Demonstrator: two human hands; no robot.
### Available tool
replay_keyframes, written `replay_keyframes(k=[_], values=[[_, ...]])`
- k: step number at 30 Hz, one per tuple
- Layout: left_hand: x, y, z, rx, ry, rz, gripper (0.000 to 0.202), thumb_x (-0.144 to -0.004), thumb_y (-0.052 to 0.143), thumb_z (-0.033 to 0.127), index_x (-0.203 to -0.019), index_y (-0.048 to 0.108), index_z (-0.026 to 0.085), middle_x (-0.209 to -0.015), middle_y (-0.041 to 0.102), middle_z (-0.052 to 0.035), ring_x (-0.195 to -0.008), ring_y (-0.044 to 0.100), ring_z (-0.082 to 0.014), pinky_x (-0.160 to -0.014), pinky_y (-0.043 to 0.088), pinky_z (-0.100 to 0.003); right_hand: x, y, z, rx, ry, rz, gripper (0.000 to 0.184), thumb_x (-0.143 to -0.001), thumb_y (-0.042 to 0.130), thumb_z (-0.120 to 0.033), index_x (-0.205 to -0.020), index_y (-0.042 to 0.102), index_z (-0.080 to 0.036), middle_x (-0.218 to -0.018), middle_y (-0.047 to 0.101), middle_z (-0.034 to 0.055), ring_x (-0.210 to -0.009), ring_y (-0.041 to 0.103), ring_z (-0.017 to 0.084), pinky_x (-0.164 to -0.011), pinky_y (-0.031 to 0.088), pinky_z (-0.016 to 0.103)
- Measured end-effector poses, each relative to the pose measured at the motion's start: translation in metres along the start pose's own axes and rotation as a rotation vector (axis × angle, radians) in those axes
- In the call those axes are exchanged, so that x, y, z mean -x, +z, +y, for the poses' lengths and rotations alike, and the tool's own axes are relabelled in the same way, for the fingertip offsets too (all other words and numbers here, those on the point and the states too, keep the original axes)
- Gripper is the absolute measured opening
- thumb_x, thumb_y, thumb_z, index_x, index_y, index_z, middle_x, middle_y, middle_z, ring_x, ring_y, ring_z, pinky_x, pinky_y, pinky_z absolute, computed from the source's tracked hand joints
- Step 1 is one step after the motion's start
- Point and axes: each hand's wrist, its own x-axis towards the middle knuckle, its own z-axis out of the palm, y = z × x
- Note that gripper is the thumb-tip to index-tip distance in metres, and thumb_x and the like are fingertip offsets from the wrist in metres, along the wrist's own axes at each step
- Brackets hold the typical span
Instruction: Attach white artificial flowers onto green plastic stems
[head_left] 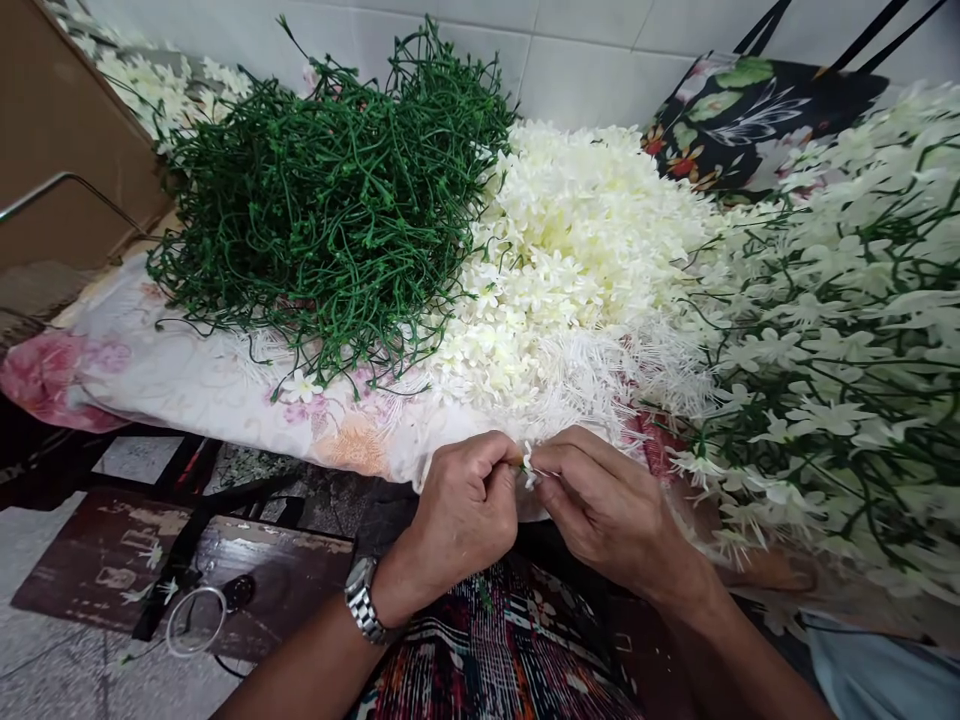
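Observation:
Between my fingertips, at the cloth's front edge, is a small white artificial flower (529,466), seen edge-on. My left hand (469,500) is closed in a pinch on its stem side; a speck of green shows there, and the rest of the stem is hidden in the fist. From the other side my right hand (607,500) pinches at the flower, thumb against forefinger. Beyond the hands lies a heap of loose white flower heads (577,240). A tangled pile of green plastic stems (322,200) sits to its left, and assembled white flowers on stems (832,350) are heaped at right.
A floral cloth (225,390) covers the work surface. Behind stand a tiled wall (577,70) and a black flowered bag (765,120). A cardboard box (67,130) is at far left. Below left are a worn brown board (277,570) and a pale ring (196,620).

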Motion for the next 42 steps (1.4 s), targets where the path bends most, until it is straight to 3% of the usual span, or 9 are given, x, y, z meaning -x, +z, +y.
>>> replay_keyframes(k=[5,12,17,30,36,42], values=[[0.001,0.0,0.0,0.089,-0.05,-0.013,0.018,-0.073,0.043,0.007,-0.064,0.057,0.015,-0.055,0.053,0.0023,-0.051,0.047,-0.0093,-0.05,0.036,-0.019,-0.001,-0.002,-0.001,-0.004,0.004,0.021,0.016,-0.088,0.043,-0.006,-0.079,0.054,-0.015,-0.07,0.055,0.0041,-0.068,0.052,0.014,-0.06,0.044,0.025],[0.005,-0.003,0.001,0.355,-0.17,0.052,0.011,-0.075,0.05,0.016,-0.066,0.055,0.016,-0.052,0.048,0.0048,-0.046,0.041,-0.0079,-0.044,0.033,-0.018,-0.001,-0.017,-0.009,-0.186,0.167,0.094,0.008,-0.085,0.051,-0.011,-0.086,0.056,-0.017,-0.078,0.058,0.0015,-0.073,0.056,0.011,-0.065,0.045,0.022],[0.01,-0.001,-0.004,0.298,-0.031,0.118,0.01,-0.078,0.05,0.013,-0.071,0.056,0.017,-0.057,0.05,0.0048,-0.049,0.044,-0.0077,-0.047,0.036,-0.017,-0.003,-0.016,-0.017,-0.251,0.198,0.123,0.003,-0.084,0.055,-0.017,-0.086,0.057,-0.017,-0.076,0.057,0.0006,-0.07,0.055,0.01,-0.062,0.044,0.022],[0.014,0.008,-0.01,0.049,0.247,0.252,0.015,-0.08,0.049,0.006,-0.078,0.056,0.019,-0.065,0.059,0.0024,-0.057,0.055,-0.0096,-0.052,0.04,-0.018,-0.004,-0.003,-0.015,-0.233,0.205,0.122,0.011,-0.084,0.047,-0.008,-0.081,0.051,-0.017,-0.07,0.052,-0.0009,-0.063,0.05,0.009,-0.057,0.042,0.021],[0.013,0.008,-0.005,-0.021,0.179,0.244,0.018,-0.078,0.048,0.003,-0.074,0.055,0.019,-0.062,0.058,0.0021,-0.057,0.055,-0.0103,-0.053,0.04,-0.019,-0.007,0.005,-0.011,-0.149,0.142,0.154,0.013,-0.083,0.044,-0.006,-0.08,0.048,-0.018,-0.068,0.052,-0.0006,-0.061,0.052,0.01,-0.055,0.044,0.021],[0.01,0.005,-0.002,0.119,0.06,0.211,0.017,-0.075,0.049,0.005,-0.069,0.056,0.019,-0.058,0.054,0.0033,-0.053,0.049,-0.0102,-0.052,0.038,-0.02,-0.01,0.006,-0.011,-0.122,0.127,0.144,0.012,-0.086,0.045,-0.007,-0.08,0.051,-0.017,-0.068,0.052,0.0004,-0.061,0.051,0.01,-0.054,0.043,0.022]])
